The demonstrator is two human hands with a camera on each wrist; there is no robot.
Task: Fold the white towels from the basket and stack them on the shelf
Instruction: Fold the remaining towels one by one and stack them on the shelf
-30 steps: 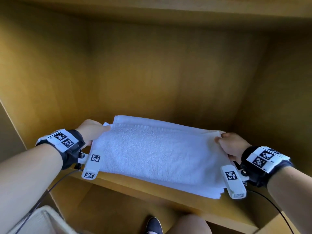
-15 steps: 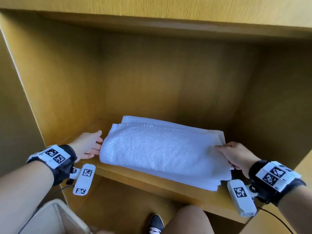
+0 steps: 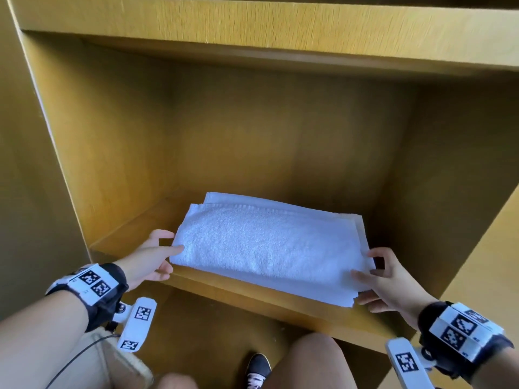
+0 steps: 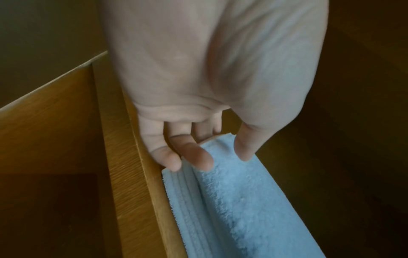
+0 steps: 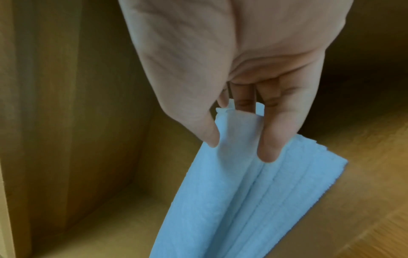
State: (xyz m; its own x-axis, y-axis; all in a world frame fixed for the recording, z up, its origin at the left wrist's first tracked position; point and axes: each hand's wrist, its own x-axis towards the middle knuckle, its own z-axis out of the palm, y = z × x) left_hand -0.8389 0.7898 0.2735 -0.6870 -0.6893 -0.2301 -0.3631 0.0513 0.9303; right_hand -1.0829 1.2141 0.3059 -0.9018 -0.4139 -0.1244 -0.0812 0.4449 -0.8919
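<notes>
Now the job is squaring the folded towels on the shelf, and it pays to work from both ends at once. At far left, low in the head view, the rim of the basket [image 3: 132,363] sits beside the person's knee, out of the way. The left hand [image 3: 146,258] is at the left end of the towel stack [image 3: 266,242]: the left wrist view shows its thumb on top of the terry and the fingers [image 4: 196,157] curled against the layered end, so this grip holds the stack's left end in a light pinch. Keep that pinch shallow; clamping deeper would likely drag the top fold off the ones below.

The stack lies on the shelf [image 3: 252,301], close to its front edge, with a lower towel's back edge peeking out behind the top one. I would judge the layers not yet flush, so a small push toward the back wall with both hands together should line them up.

At the right, the right hand [image 3: 390,282] pinches the front right corner, thumb on top and fingers [image 5: 271,139] under the layers; that corner looks slightly lifted off the board. Lower it before letting go, or the corner may flop over the edge.
</notes>
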